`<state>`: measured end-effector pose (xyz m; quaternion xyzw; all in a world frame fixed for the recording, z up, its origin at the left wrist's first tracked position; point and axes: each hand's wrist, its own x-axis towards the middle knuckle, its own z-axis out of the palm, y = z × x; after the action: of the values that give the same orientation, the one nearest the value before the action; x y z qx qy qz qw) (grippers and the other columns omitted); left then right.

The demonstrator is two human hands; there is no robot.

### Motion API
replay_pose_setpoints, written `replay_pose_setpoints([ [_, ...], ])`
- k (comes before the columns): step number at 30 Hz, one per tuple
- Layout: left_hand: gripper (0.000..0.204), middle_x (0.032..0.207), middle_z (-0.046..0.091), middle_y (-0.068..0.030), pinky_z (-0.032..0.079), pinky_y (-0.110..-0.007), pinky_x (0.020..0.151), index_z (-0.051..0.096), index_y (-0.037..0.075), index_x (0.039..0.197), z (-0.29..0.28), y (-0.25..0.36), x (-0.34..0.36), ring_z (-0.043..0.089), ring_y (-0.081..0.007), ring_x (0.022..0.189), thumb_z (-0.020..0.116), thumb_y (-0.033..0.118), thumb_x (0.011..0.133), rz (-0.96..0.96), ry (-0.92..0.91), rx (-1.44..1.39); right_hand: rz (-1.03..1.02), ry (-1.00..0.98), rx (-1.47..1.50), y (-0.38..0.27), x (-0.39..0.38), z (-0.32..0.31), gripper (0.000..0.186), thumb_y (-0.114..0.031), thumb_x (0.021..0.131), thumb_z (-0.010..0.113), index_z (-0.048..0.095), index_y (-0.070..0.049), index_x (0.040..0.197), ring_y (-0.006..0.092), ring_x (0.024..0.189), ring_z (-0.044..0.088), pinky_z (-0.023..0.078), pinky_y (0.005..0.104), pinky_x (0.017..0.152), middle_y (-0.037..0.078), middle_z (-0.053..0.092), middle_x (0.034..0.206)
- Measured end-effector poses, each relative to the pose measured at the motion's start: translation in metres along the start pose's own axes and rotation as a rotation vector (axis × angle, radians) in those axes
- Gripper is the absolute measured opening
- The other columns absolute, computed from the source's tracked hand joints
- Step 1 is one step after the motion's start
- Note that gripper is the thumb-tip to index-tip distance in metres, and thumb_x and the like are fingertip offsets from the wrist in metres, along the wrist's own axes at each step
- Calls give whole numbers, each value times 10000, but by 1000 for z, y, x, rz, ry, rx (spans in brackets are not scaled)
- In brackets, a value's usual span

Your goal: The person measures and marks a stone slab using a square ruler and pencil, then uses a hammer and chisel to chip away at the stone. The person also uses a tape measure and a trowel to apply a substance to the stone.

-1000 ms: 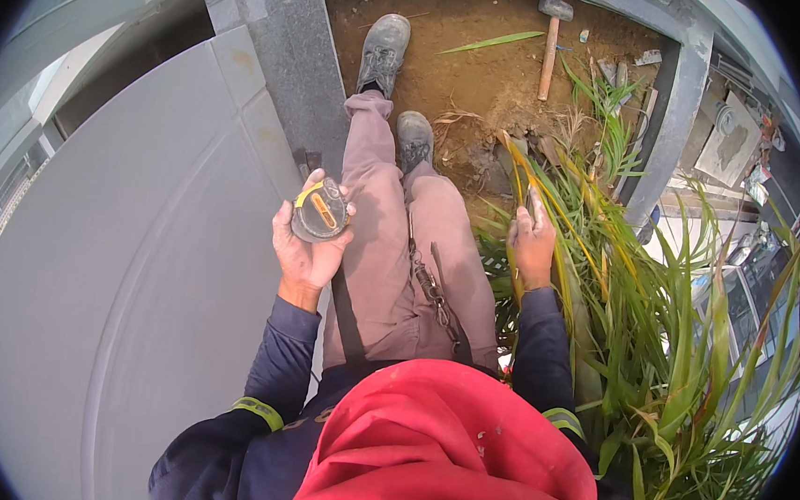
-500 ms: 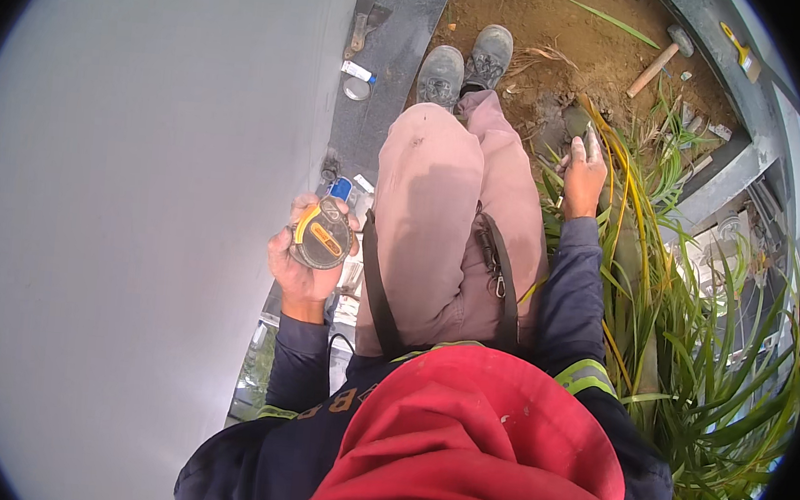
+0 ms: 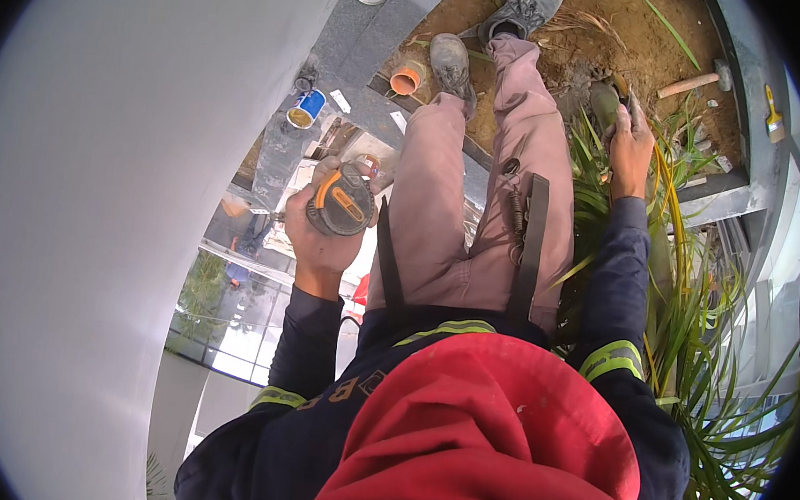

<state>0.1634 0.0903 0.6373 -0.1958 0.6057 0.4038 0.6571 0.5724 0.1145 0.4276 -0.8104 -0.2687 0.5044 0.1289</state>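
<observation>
1. The left grip [image 3: 316, 243] is grasping a round black-and-orange tape measure [image 3: 341, 200], with fingers curling around its case.
2. The tape measure is hovering in that grip, just left of the person's left thigh.
3. The right grip [image 3: 631, 155] is reaching beside a thick green stem [image 3: 604, 102], fingers pointing forward; I am not managing to tell whether it is clenching anything.
4. A leafy plant [image 3: 659, 261] is spreading along the person's right side.
5. A hammer [image 3: 693, 85] is lying near the right edge of the soil bed [image 3: 616, 18].
6. A paintbrush [image 3: 774, 115] is lying beyond that edge, on the grey border [image 3: 754, 151].
7. A blue tin [image 3: 306, 109] is resting on the grey ledge [image 3: 370, 36] at the left.
8. An orange pipe [image 3: 405, 81] is showing by the bed's left edge, near a dusty boot [image 3: 449, 64].
</observation>
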Motion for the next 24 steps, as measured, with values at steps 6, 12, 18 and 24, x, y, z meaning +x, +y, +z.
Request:
replay_pose_setpoints([
  [6, 638, 1269, 630, -207, 559, -442, 763, 538, 65, 1395, -53, -25, -4, 637, -349, 1142, 579, 488, 919, 5, -125, 16, -176, -41, -190, 6, 1, 3, 477, -237, 1049, 572, 556, -18, 1474, 84, 640, 519, 460, 269, 601, 5, 565, 725],
  [12, 592, 1257, 645, -195, 545, -492, 865, 588, 70, 1359, -184, -15, -13, 631, -357, 1155, 586, 465, 917, -39, -60, -99, -297, -108, -300, -3, 2, 7, 478, -284, 1083, 545, 538, -47, 1498, 77, 627, 512, 439, 261, 592, -7, 530, 693],
  [18, 544, 1233, 657, -174, 592, -513, 786, 517, 89, 1413, -268, -55, -38, 663, -384, 1104, 572, 387, 961, -156, -24, -79, -349, -213, -415, 9, 5, 13, 519, -297, 1085, 551, 498, -17, 1519, 75, 588, 479, 406, 254, 565, -17, 497, 657],
  [24, 491, 1218, 637, -139, 597, -411, 747, 508, 56, 1374, -274, -117, -26, 668, -279, 1074, 618, 308, 967, -58, -20, 120, -457, -217, -591, 44, 17, 15, 436, -249, 1036, 583, 600, -33, 1414, 201, 664, 607, 505, 347, 683, 110, 632, 748],
])
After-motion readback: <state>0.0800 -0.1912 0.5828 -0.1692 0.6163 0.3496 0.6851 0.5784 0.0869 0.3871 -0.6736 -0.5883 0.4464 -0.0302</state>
